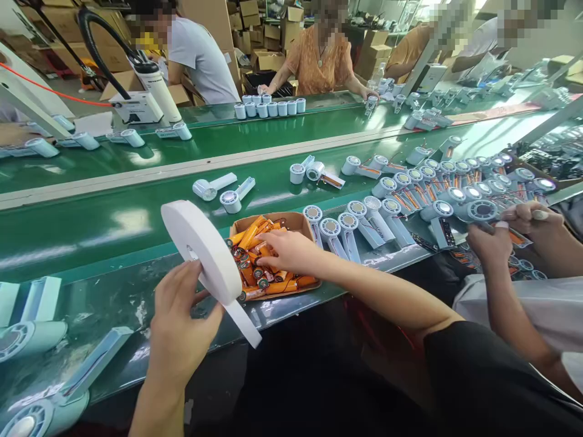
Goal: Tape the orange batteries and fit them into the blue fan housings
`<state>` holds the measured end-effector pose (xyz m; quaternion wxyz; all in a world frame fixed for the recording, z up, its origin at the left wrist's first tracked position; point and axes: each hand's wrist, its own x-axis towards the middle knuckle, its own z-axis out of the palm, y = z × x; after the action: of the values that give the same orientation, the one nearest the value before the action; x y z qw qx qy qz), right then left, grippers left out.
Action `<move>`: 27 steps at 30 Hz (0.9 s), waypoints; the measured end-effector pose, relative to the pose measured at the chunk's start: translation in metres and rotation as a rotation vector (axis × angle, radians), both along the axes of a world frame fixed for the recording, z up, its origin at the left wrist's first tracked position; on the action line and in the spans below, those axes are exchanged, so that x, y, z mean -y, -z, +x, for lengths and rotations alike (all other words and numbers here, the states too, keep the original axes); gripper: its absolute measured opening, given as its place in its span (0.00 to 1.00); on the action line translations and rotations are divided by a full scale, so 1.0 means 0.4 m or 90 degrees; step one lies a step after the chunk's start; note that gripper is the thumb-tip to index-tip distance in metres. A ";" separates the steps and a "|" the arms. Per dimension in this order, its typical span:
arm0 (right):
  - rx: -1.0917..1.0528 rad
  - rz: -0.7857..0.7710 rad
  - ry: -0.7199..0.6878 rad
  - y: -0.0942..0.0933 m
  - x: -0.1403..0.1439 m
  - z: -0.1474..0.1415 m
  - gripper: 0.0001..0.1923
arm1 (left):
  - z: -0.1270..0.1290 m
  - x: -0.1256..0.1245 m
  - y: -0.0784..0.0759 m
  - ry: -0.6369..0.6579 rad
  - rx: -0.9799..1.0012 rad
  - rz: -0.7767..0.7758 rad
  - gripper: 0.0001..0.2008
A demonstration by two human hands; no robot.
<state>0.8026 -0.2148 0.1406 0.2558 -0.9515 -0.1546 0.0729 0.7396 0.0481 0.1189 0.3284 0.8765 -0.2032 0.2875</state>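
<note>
My left hand (pixel 182 315) grips a large roll of white tape (pixel 203 252) near its core, and a loose end of the tape hangs down to the right. My right hand (pixel 294 252) is over a low cardboard box (pixel 296 221), its fingers apart and reaching among orange cylindrical battery cells (pixel 248 270) with thin wires. I see nothing held in those fingers, though their tips are partly hidden by the pile. The box sits on the near ledge of the bench, just right of the tape roll.
Pale blue handheld fan bodies (pixel 330 229) line the ledge right of the box; more fan bodies (pixel 68 370) lie at left. A green conveyor belt (pixel 113 224) runs behind. A co-worker's hands (pixel 494 246) hold a fan at right. Other people work across the belt.
</note>
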 end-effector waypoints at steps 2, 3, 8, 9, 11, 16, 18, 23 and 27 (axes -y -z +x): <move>0.005 -0.014 -0.041 0.008 -0.008 0.017 0.25 | -0.002 0.004 0.006 0.007 0.025 0.013 0.36; 0.002 -0.007 -0.057 0.011 -0.009 0.018 0.24 | -0.003 0.005 0.008 0.006 0.031 0.019 0.37; -0.032 0.037 -0.034 0.015 0.009 0.017 0.18 | 0.000 0.000 0.016 0.025 0.041 0.056 0.41; -0.040 0.073 -0.010 0.015 0.019 0.018 0.18 | 0.002 -0.001 0.016 0.023 0.050 0.075 0.41; -0.052 0.215 0.052 0.015 0.044 0.015 0.21 | 0.002 -0.004 0.011 0.010 0.080 0.120 0.42; -0.017 0.789 0.216 -0.002 0.103 -0.045 0.23 | -0.014 -0.002 -0.013 0.004 0.143 0.221 0.44; -0.007 0.900 0.236 -0.015 0.105 -0.084 0.24 | -0.019 0.006 -0.022 0.014 0.154 0.248 0.45; 0.066 0.939 0.277 -0.023 0.062 -0.147 0.22 | -0.021 0.027 -0.031 0.035 0.171 0.270 0.46; 0.240 0.952 0.370 -0.018 0.037 -0.154 0.21 | -0.026 0.034 -0.033 0.053 0.171 0.296 0.49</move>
<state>0.7409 -0.2298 0.1476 0.8002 -0.5284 0.0500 -0.2793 0.7294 0.0347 0.1319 0.1001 0.8730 -0.3417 0.3332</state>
